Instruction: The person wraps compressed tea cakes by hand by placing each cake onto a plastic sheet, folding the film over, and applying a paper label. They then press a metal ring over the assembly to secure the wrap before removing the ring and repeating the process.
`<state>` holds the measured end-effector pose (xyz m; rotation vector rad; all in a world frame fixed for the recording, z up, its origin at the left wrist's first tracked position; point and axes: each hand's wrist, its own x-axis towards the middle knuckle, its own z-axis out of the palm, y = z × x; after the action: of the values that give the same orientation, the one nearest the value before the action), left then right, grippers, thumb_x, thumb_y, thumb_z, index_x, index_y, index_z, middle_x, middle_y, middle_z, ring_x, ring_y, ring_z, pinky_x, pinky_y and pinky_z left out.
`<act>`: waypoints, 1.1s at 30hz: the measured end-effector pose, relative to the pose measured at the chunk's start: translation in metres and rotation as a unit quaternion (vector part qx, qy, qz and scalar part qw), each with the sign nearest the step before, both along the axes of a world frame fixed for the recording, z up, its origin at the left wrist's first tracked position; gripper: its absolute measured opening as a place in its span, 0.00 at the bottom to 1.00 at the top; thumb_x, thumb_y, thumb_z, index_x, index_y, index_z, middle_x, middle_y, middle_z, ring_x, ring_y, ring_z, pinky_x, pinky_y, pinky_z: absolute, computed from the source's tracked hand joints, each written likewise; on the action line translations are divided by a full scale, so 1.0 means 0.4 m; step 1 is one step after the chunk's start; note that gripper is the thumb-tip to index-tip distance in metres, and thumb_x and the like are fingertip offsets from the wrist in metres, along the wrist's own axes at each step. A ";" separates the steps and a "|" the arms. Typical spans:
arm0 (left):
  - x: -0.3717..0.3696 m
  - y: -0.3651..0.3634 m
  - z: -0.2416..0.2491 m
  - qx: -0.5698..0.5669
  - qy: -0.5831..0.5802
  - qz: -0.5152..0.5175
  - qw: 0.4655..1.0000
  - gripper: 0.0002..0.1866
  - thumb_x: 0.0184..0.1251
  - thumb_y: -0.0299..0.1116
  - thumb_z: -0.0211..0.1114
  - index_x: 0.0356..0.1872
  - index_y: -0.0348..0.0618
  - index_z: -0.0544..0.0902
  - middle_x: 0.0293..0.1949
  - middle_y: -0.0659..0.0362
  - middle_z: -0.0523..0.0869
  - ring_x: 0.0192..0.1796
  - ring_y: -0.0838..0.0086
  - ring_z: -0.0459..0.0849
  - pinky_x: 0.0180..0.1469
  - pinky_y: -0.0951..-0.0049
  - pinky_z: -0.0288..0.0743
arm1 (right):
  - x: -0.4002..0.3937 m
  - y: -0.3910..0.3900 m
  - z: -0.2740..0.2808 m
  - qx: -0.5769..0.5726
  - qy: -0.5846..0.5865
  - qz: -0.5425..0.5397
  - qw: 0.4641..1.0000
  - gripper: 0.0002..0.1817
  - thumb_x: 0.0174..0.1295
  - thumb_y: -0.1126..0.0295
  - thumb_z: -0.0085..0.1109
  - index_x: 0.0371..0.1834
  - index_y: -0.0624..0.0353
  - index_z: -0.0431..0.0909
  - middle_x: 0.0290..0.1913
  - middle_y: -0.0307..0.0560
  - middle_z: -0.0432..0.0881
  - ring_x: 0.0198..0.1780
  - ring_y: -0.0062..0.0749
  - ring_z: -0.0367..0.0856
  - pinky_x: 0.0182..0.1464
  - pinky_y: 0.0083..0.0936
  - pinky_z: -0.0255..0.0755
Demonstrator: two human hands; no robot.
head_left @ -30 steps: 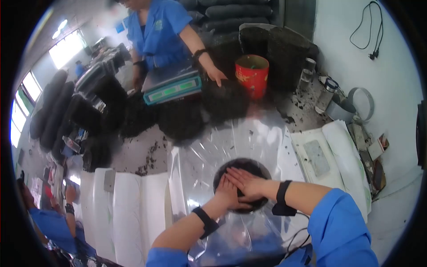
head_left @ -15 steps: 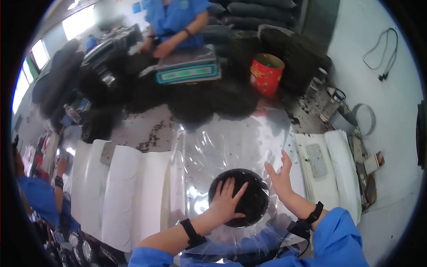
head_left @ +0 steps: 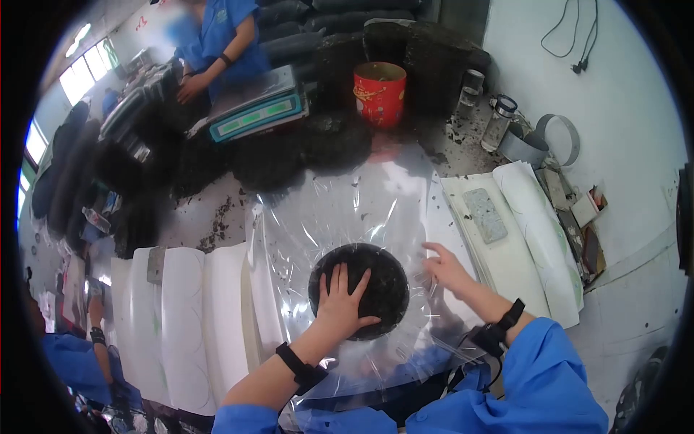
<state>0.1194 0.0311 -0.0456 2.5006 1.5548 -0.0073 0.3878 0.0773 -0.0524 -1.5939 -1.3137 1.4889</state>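
Note:
A round black disc of dark, rough material (head_left: pixel 387 278) lies on a sheet of clear, wrinkled plastic film (head_left: pixel 318 210) in front of me. My left hand (head_left: pixel 340 304) rests on the disc, palm down, with its fingers spread. To the right of the disc, my right hand (head_left: pixel 444 269) hovers at the film, index finger stretched out and the other fingers bent. Nothing shows in its grasp. Both wrists wear black bands.
White paper stacks (head_left: pixel 189 311) lie left, with more paper (head_left: pixel 531 224) and a grey slab (head_left: pixel 486 215) right. Behind are dark mounds, a scale (head_left: pixel 256 116), a red bucket (head_left: pixel 380 94) and a glass jar (head_left: pixel 499 124). A co-worker (head_left: pixel 228 43) stands beyond; another's arm shows left.
My view has shifted, so the scene sits differently in it. My left hand stays on the disc. My right hand has gone from spread and raised to lower, with fingers more bent.

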 end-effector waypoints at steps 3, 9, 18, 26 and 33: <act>0.017 -0.004 0.019 0.063 -0.073 -0.045 0.994 0.50 0.51 0.57 0.71 0.75 0.60 0.57 0.73 0.41 0.56 0.76 0.49 0.52 0.71 0.39 0.50 | 0.003 0.001 0.104 -0.026 0.042 -0.015 0.999 0.38 0.67 0.67 0.57 0.75 0.61 0.48 0.32 0.44 0.79 0.33 0.23 0.77 0.35 0.25 0.74; 0.077 0.002 0.004 0.026 0.040 -0.058 0.997 0.41 0.56 0.47 0.70 0.73 0.68 0.62 0.74 0.60 0.60 0.74 0.58 0.60 0.63 0.29 0.61 | -0.001 -0.141 0.122 -0.009 -0.038 0.153 0.987 0.41 0.64 0.75 0.55 0.77 0.62 0.41 0.29 0.41 0.78 0.30 0.23 0.77 0.36 0.21 0.72; 0.046 0.102 0.078 0.136 -0.187 -0.162 0.959 0.19 0.60 0.36 0.66 0.53 0.47 0.81 0.58 0.59 0.80 0.66 0.65 0.73 0.66 0.55 0.68 | 0.007 -0.142 0.129 -0.045 0.074 0.098 0.991 0.32 0.66 0.78 0.52 0.73 0.61 0.53 0.28 0.39 0.74 0.29 0.20 0.73 0.34 0.19 0.70; 0.052 0.307 0.081 -0.245 -0.172 -0.038 0.953 0.19 0.66 0.42 0.64 0.56 0.53 0.80 0.59 0.66 0.79 0.68 0.70 0.72 0.70 0.58 0.63 | 0.042 -0.131 0.037 -0.089 0.126 0.117 0.981 0.07 0.69 0.73 0.54 0.46 0.64 0.77 0.32 0.39 0.78 0.31 0.19 0.75 0.35 0.19 0.71; -0.081 0.200 0.136 0.054 -0.285 -0.032 0.957 0.26 0.59 0.29 0.70 0.61 0.46 0.76 0.68 0.49 0.69 0.69 0.50 0.66 0.69 0.56 0.62 | -0.007 -0.106 0.128 -0.062 0.028 0.106 0.992 0.10 0.69 0.66 0.57 0.44 0.63 0.77 0.31 0.39 0.79 0.31 0.21 0.76 0.37 0.21 0.73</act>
<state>0.0871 0.1111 0.0088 2.3265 1.2523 0.7367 0.3851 0.0347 -0.0010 -1.5147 -1.4196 1.7621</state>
